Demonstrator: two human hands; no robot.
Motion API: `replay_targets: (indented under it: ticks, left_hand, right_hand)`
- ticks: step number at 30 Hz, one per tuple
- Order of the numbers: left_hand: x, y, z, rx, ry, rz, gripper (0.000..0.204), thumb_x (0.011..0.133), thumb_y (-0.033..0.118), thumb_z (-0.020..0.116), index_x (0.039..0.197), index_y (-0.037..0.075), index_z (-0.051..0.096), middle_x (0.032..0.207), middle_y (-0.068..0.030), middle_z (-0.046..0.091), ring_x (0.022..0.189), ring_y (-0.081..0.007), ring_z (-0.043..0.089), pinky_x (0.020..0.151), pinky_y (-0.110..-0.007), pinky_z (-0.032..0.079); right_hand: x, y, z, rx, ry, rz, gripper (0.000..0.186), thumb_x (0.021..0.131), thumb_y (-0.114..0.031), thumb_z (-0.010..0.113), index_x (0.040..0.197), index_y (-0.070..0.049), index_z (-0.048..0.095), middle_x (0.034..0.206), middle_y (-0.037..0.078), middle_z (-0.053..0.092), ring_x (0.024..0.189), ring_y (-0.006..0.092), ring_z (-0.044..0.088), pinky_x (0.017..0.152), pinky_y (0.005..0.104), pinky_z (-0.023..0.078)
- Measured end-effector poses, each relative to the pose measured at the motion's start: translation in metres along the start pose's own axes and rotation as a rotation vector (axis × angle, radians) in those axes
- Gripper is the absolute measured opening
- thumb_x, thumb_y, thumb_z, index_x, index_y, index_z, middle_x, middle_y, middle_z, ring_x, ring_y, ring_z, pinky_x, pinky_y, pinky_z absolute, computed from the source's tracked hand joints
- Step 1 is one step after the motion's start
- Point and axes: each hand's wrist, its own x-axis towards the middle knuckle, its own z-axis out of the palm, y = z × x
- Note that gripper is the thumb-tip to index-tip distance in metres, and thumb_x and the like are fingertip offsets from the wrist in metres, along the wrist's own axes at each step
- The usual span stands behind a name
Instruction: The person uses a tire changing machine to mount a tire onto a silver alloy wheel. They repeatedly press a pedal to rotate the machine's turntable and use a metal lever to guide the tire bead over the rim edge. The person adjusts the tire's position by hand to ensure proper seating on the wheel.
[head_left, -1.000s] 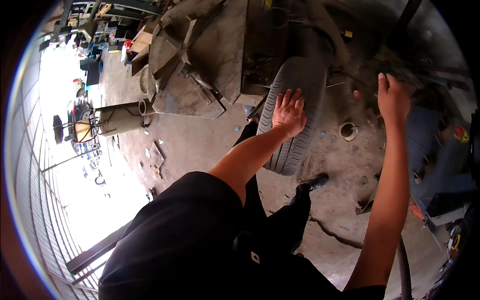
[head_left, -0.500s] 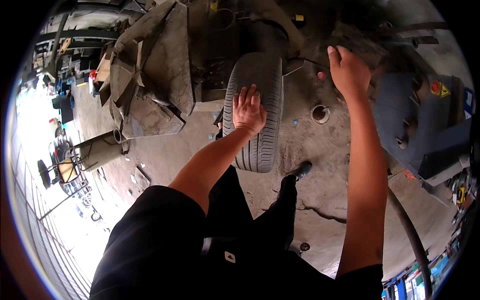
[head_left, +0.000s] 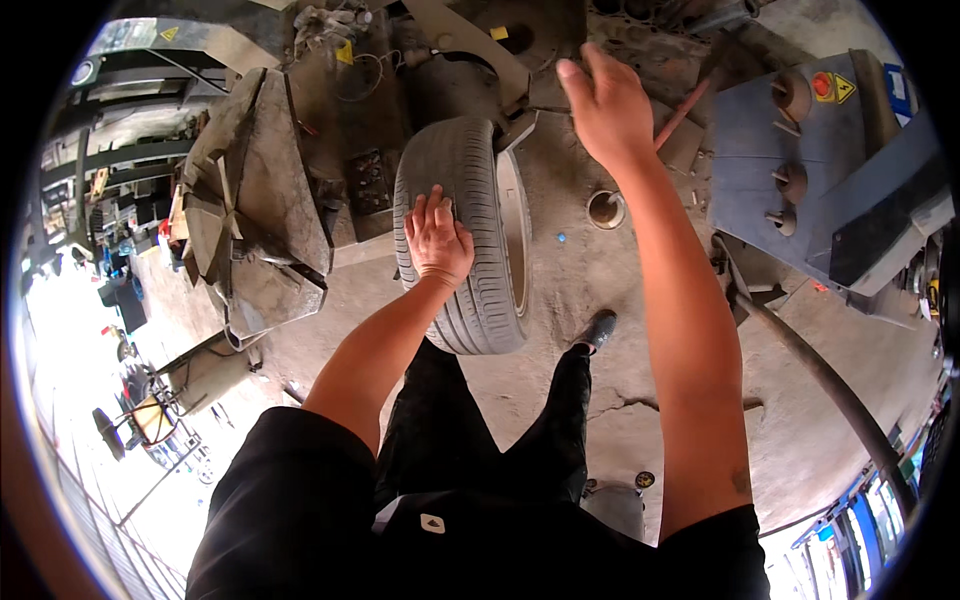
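A car tire (head_left: 462,310) stands upright in front of my legs, with part of its pale rim (head_left: 515,230) showing on the right side. My left hand (head_left: 437,240) rests on the tread, its fingers spread a little over the rubber and not gripping round it. Above and right of the tire, my right hand (head_left: 610,110) is raised in the air with loosely bent fingers apart, holding nothing I can see. A dark machine (head_left: 440,60) with grimy arms lies beyond the tire. A small can (head_left: 604,209) sits on the floor right of the tire.
Dusty angled metal plates (head_left: 250,200) are at the left. A grey machine housing (head_left: 760,170) with a red button and warning sticker stands at the right. A long dark pipe (head_left: 830,380) crosses the floor (head_left: 630,440) at lower right. Cluttered shelving (head_left: 120,250) lines the far left.
The tire, under my left hand, sits further left in view and now shows more of its rim. My right hand has moved up and leftward, its fingers opening slightly. The view has turned.
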Motion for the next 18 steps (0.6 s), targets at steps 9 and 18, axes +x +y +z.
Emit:
replay_targets:
  ticks: [9, 18]
  left_hand:
    - [0.008, 0.01, 0.003, 0.0, -0.023, 0.009, 0.044, 0.092, 0.018, 0.058, 0.134, 0.004, 0.055, 0.161, -0.017, 0.048, 0.148, -0.0442, 0.042, 0.123, -0.06, 0.029]
    - [-0.007, -0.007, 0.012, 0.052, 0.068, 0.079, 0.045, 0.09, 0.014, 0.057, 0.133, 0.003, 0.055, 0.157, -0.0177, 0.053, 0.146, -0.0444, 0.045, 0.121, -0.061, 0.031]
  right_hand:
    - [-0.404, 0.121, 0.014, -0.024, -0.412, 1.062, 0.084, 0.103, -0.05, 0.063, 0.161, 0.006, 0.039, 0.161, 0.032, 0.045, 0.15, 0.0444, 0.045, 0.123, 0.0473, 0.038]
    - [-0.647, 0.01, -0.055, 0.036, -0.805, 1.653, 0.119, 0.077, -0.063, 0.087, 0.158, 0.009, 0.038, 0.153, 0.034, 0.054, 0.142, 0.0451, 0.055, 0.116, 0.0503, 0.048]
